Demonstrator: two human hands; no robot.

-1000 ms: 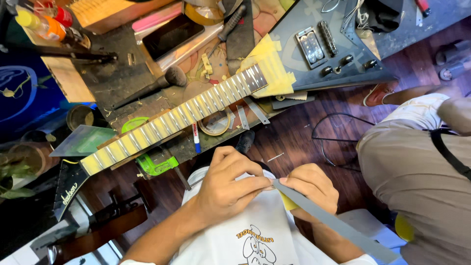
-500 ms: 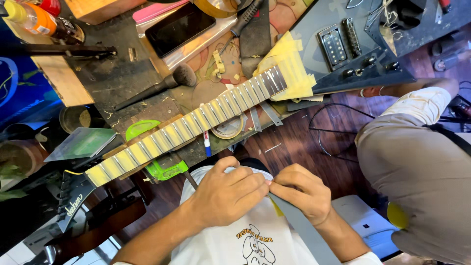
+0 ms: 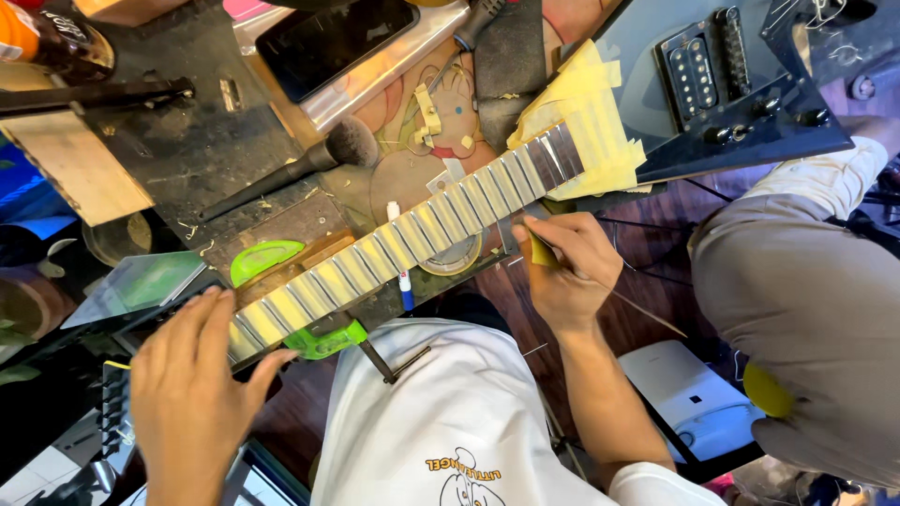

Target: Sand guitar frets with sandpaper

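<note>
Two hands are working the guitar neck, its long axis running diagonally between them: left hand lying open over the headstock end, right hand pinching a small yellow piece just below the body end.

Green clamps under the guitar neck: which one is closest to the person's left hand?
The lower green clamp, below the neck beside the left hand and its thumb. The other green clamp lies on the neck's far side, higher up.
</note>
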